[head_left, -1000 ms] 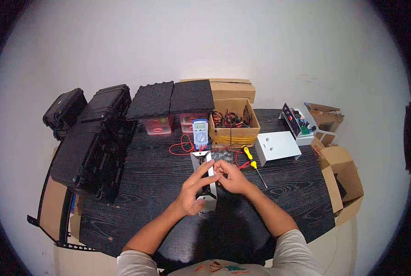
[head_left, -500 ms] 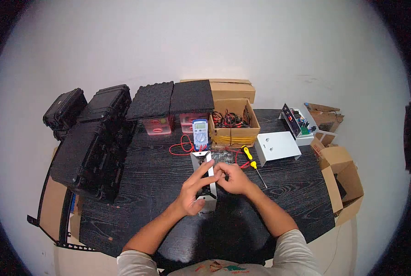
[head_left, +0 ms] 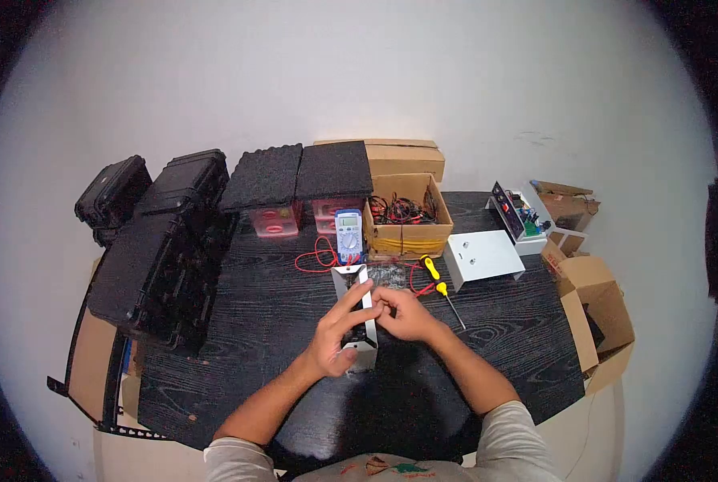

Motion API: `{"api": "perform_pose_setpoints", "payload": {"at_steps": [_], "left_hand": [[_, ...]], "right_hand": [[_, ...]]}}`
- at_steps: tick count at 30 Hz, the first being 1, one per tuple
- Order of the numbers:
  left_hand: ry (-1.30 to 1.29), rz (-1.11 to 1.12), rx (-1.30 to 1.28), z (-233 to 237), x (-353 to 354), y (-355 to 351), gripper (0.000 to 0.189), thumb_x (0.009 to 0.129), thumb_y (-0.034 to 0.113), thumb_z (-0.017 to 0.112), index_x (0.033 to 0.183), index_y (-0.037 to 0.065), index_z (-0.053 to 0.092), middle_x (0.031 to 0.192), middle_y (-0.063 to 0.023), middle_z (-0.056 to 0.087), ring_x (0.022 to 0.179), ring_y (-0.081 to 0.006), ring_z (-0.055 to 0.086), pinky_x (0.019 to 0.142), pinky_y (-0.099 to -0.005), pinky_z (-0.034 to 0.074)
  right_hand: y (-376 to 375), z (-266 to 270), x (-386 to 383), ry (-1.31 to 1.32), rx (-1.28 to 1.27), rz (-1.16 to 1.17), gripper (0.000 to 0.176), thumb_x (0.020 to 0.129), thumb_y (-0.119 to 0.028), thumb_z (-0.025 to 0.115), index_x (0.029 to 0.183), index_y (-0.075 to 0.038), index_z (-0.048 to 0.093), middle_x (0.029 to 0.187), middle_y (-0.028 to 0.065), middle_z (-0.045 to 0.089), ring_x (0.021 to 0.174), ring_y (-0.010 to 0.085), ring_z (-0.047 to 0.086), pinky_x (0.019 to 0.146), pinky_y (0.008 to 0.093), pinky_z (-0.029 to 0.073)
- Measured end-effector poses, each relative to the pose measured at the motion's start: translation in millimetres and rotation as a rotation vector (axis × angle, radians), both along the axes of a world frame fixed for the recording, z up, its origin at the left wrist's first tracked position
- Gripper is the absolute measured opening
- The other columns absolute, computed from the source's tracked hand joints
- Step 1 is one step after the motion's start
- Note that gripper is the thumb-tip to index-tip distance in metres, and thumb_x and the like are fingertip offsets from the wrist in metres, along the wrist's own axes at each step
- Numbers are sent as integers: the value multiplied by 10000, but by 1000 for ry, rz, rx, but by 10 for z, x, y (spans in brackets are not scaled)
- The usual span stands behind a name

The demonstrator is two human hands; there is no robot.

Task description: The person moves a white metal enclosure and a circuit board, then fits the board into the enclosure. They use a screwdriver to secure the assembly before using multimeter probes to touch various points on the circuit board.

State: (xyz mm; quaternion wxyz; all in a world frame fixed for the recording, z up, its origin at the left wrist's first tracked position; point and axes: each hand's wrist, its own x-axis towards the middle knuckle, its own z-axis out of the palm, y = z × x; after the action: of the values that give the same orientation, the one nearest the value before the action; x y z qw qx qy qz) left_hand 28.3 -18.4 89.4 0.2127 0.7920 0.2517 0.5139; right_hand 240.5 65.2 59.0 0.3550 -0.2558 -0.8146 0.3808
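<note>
A white metal case (head_left: 362, 359) with a dark interior stands on the table in front of me. My left hand (head_left: 336, 333) reaches across it, with fingers over the right wall and the thumb near the close end, gripping the case. At the case's right side, my right hand (head_left: 405, 315) has its fingers bent and pinched together. Whatever lies between those fingertips is hidden. Just beyond the case a blue-and-white multimeter (head_left: 348, 238) stands propped up, with red leads. To the right lie a yellow-handled screwdriver (head_left: 450, 306) and another yellow-and-black handle (head_left: 431, 267).
Behind the multimeter is a cardboard box of test leads (head_left: 407, 233). A white metal cover (head_left: 485, 257) and an opened device with circuit boards (head_left: 522, 217) sit at the right. Black hard cases (head_left: 154, 265) are stacked left. An open carton (head_left: 600, 321) stands beyond the table's right edge.
Both hands stay at the white case in almost the same pose. The right fingers have shifted very slightly; the other things remain in place.
</note>
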Motion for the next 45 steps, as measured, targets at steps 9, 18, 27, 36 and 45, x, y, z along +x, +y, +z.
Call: {"api": "perform_pose_setpoints", "payload": {"at_steps": [9,18,27,36,45], "left_hand": [[14,6,2,-2,-7,0,836,999,693,375,1389,-2,628,1591,-340,392,1490,-509,376,1224,-548,280],[22,8,4,-17,-15,8,847,998,705,371,1389,-2,625,1595,-338,387,1490,-509,376,1219,-542,288],[31,31,-20,4,-3,-15,892,984,765,331,1397,34,630,1587,-343,397,1482,-502,392,1219,-548,285],[43,35,-21,4,-7,-17,931,979,801,298,1390,35,632,1583,-345,399,1475,-500,404,1215,-543,295],[-1,4,-23,-32,-4,5,862,982,718,385,1399,4,629,1593,-333,394,1487,-494,390,1224,-536,283]], "right_hand": [[-60,66,-29,18,-56,-43,100,898,-67,666,971,-27,610,669,19,596,603,78,554,564,279,451],[-75,98,-26,43,-73,-50,96,900,-61,662,979,-34,613,672,6,583,600,76,539,555,281,441],[-88,113,-30,16,-91,-69,79,902,-62,658,950,-28,605,671,-1,572,583,68,516,540,280,418],[-68,67,-26,11,-101,-47,150,915,-73,668,1033,-37,583,669,-13,549,593,51,507,544,264,408],[-50,6,-36,42,-128,-45,162,916,-76,681,1032,-44,573,664,-16,535,591,56,486,541,272,398]]}}
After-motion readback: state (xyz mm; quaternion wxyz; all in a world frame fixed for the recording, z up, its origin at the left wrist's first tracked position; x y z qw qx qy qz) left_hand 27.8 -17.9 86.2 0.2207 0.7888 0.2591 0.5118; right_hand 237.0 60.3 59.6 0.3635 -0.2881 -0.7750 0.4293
